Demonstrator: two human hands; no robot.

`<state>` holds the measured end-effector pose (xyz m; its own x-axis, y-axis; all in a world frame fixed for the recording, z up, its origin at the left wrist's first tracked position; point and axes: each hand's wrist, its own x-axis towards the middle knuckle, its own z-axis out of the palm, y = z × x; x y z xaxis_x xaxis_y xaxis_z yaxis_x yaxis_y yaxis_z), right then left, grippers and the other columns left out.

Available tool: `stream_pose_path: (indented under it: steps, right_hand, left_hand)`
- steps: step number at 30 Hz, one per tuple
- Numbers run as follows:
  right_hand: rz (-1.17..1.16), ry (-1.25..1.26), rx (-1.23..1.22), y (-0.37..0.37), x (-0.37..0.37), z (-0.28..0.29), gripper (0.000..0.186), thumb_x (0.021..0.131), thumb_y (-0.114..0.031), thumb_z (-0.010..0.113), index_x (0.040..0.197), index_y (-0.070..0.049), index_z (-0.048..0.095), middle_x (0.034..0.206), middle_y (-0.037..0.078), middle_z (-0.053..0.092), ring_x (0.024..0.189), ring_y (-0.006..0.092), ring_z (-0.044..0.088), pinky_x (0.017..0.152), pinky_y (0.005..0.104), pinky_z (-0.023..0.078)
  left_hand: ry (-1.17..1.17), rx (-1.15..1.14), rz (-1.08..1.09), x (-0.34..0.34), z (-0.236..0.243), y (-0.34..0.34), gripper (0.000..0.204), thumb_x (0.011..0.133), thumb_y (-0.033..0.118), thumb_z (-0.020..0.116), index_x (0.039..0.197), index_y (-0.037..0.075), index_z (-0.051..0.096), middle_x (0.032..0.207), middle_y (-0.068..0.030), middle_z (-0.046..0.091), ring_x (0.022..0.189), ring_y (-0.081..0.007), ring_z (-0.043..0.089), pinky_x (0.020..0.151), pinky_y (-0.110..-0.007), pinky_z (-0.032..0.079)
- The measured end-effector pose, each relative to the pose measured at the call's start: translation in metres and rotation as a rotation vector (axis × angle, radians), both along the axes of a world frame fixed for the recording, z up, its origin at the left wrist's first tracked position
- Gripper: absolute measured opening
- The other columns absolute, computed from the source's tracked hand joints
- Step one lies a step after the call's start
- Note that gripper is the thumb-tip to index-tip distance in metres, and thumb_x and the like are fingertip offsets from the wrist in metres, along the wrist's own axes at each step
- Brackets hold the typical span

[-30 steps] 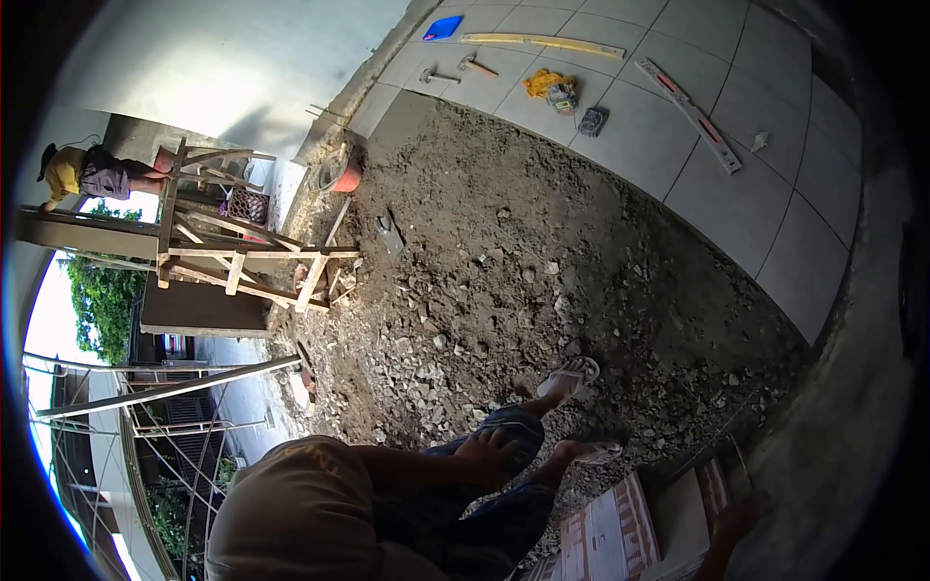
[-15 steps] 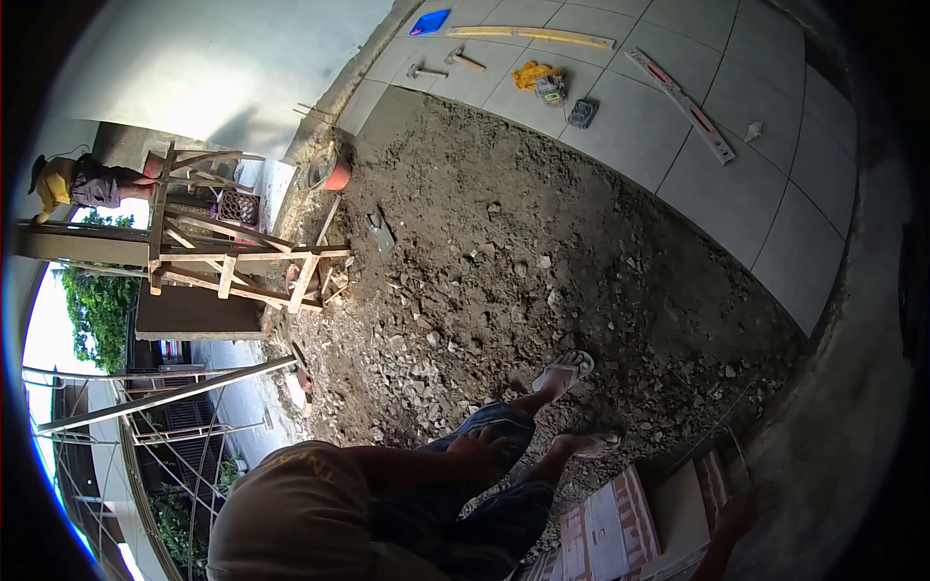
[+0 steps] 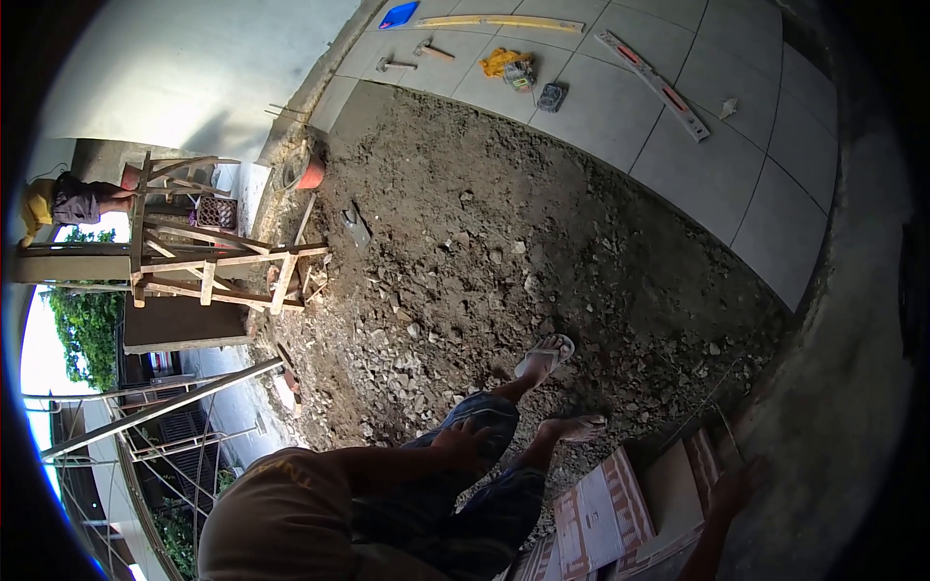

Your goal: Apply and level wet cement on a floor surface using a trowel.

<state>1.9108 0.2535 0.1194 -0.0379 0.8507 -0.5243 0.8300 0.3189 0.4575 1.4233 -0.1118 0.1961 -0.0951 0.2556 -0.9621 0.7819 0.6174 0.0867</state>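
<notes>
My left hand [image 3: 463, 445] rests on my thigh, over the dark patterned shorts [image 3: 489, 421], fingers loosely spread and holding nothing. At the lower right my right hand [image 3: 738, 486] is in shadow beside the stacked tile boxes [image 3: 605, 513], close to the grey concrete surface [image 3: 804, 474]. Its fingers are too dark to make out. A thin rod or wire [image 3: 728, 431] ends near that hand; whether it touches is unclear. My feet, in light flip-flops [image 3: 552, 353], stand on rough ground with broken stones [image 3: 407, 363].
Grey floor tiles [image 3: 610, 107] at the top carry a spirit level [image 3: 654, 85], a yellow straight bar [image 3: 504, 20], hammers [image 3: 434, 50] and a blue tray [image 3: 398, 15]. A trowel [image 3: 356, 225] lies on the soil. Left are a wooden trestle [image 3: 208, 261], a red bucket [image 3: 311, 172] and another person [image 3: 77, 201].
The whole view has shifted a little, so most things lie slightly farther left and up. My left hand stays on my thigh and my right hand stays near the boxes.
</notes>
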Motion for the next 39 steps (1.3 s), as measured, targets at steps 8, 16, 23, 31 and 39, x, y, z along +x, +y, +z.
stream_pose_path:
  steps: [8, 16, 23, 31, 39]
  right_hand:
    - [-0.048, -0.019, -0.052, -0.003, 0.014, -0.001, 0.092, 0.092, -0.037, 0.068, 0.164, -0.004, 0.022, 0.172, 0.016, 0.017, 0.159, 0.0376, 0.012, 0.129, 0.0568, 0.005]
    - [0.120, 0.393, 0.200, -0.015, 0.003, 0.014, 0.070, 0.096, -0.029, 0.062, 0.157, -0.005, 0.040, 0.170, 0.015, 0.024, 0.159, 0.0371, 0.017, 0.128, 0.0582, 0.013]
    - [-0.257, 0.672, -0.282, -0.122, -0.046, 0.016, 0.023, 0.100, -0.028, 0.057, 0.109, -0.008, 0.064, 0.091, 0.024, 0.070, 0.090, 0.0485, 0.067, 0.082, 0.0583, 0.052]
    - [-0.505, 0.746, -0.869, -0.345, 0.003, -0.004, 0.051, 0.103, -0.045, 0.052, 0.084, -0.002, 0.072, 0.109, 0.026, 0.075, 0.096, 0.0284, 0.075, 0.074, 0.0467, 0.058]
    - [-1.093, 0.407, -0.943, -0.450, -0.011, -0.042, 0.029, 0.099, -0.039, 0.067, 0.083, -0.014, 0.071, 0.064, 0.004, 0.059, 0.060, 0.0207, 0.059, 0.051, 0.0409, 0.052]
  left_hand:
    - [0.001, -0.036, 0.026, 0.016, 0.002, 0.011, 0.097, 0.085, 0.064, 0.070, 0.162, 0.023, 0.029, 0.167, -0.0280, 0.022, 0.147, -0.0503, 0.035, 0.113, -0.056, 0.042]
    - [0.044, 0.003, 0.013, 0.029, 0.010, 0.008, 0.097, 0.085, 0.067, 0.069, 0.162, 0.022, 0.030, 0.162, -0.0278, 0.031, 0.147, -0.0483, 0.037, 0.110, -0.056, 0.046]
    - [0.107, 0.139, 0.129, 0.037, 0.039, -0.016, 0.089, 0.086, 0.063, 0.068, 0.158, 0.019, 0.039, 0.163, -0.0301, 0.029, 0.147, -0.0551, 0.031, 0.117, -0.062, 0.032]
    - [0.067, 0.366, 0.107, 0.014, 0.056, -0.030, 0.073, 0.091, 0.059, 0.063, 0.148, 0.015, 0.052, 0.151, -0.0169, 0.052, 0.143, -0.0423, 0.044, 0.113, -0.059, 0.036]
    - [-0.250, 0.255, 0.351, -0.037, 0.018, -0.084, 0.065, 0.093, 0.057, 0.063, 0.142, 0.016, 0.057, 0.128, -0.0178, 0.069, 0.121, -0.0346, 0.065, 0.112, -0.059, 0.034]
